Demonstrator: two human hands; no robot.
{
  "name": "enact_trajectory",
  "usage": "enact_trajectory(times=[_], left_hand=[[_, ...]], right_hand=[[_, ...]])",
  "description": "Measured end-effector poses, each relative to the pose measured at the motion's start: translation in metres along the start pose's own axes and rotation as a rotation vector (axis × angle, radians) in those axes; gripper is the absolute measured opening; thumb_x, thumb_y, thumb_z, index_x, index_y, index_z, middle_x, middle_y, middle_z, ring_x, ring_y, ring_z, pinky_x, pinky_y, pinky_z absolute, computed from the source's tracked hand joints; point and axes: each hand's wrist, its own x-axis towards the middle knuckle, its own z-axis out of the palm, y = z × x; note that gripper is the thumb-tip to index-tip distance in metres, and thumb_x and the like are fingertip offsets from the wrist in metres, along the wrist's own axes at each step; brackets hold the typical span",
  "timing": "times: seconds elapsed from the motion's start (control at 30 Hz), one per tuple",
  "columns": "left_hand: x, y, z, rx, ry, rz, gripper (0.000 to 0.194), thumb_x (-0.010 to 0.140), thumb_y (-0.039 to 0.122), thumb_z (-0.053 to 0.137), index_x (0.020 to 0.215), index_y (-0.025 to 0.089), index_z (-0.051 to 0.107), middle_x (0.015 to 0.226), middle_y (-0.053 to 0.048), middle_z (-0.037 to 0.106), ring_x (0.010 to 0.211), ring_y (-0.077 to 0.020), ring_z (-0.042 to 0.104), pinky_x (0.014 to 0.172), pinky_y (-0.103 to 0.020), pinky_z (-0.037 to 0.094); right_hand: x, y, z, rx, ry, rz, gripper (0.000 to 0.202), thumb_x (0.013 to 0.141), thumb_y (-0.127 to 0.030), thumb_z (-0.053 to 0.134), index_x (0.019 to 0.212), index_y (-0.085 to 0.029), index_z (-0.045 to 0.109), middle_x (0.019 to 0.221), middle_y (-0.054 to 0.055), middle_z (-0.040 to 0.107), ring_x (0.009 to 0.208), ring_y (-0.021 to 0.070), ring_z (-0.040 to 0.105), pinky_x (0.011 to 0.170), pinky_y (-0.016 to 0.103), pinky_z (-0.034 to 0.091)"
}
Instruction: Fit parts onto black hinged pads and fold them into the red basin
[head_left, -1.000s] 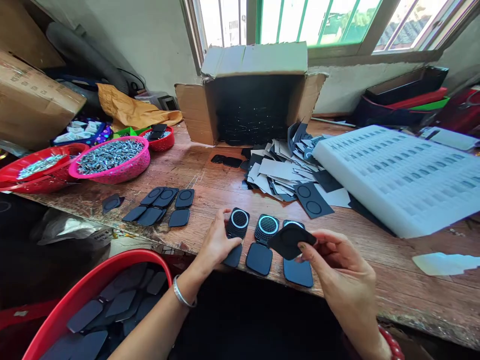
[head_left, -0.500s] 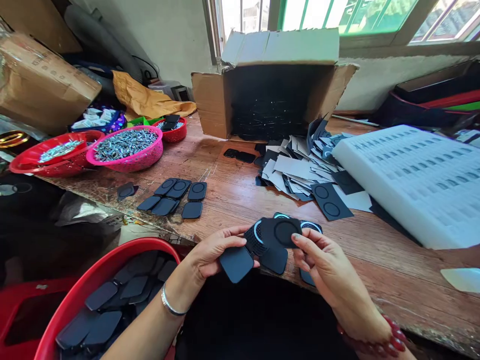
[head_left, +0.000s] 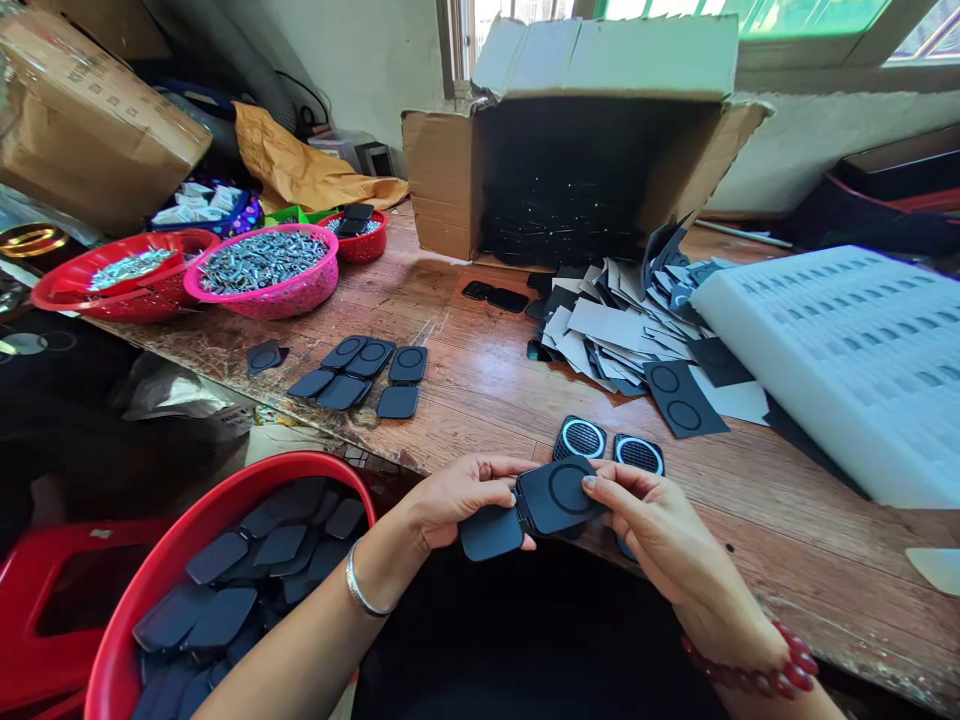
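My left hand is closed on a black folding charger pad, thumb near its hinge. Over the pad's other half lies a black cover sheet printed with a ring. My right hand pinches this half at its right edge, thumb on the sheet and fingers behind. Just beyond my hands, two uncovered charger pads rest on the table, each showing a pale ring and dark mesh. To the left lie several hinged pads with ringed covers. My hands hide parts of the held pad and the nearer pads.
A red tub of black pads stands at lower left. Baskets of metal parts sit at the back left. Behind are an open carton, loose ringed cards and a white foam tray.
The cover sheet, tilted and partly off the pad before, now lies flat over its ringed half, hiding the mesh. My hands have come closer together and the view has shifted slightly.
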Motion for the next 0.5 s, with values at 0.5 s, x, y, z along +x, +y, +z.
enact_trajectory(times=[0.5], left_hand=[[0.0013,-0.0002,0.0048,-0.004,-0.022,-0.009,0.041,0.068,0.009,0.069,0.108,0.016,0.073,0.103,-0.01,0.074,0.077,-0.0194,0.071,0.069,-0.034,0.061]], right_hand=[[-0.0033,-0.0004,-0.0012,-0.04,0.007,-0.003,0.042,0.058,-0.049,0.086,0.06,-0.017,0.059,0.083,0.004,0.06,0.065,0.0121,0.044,0.054,0.024,0.037]])
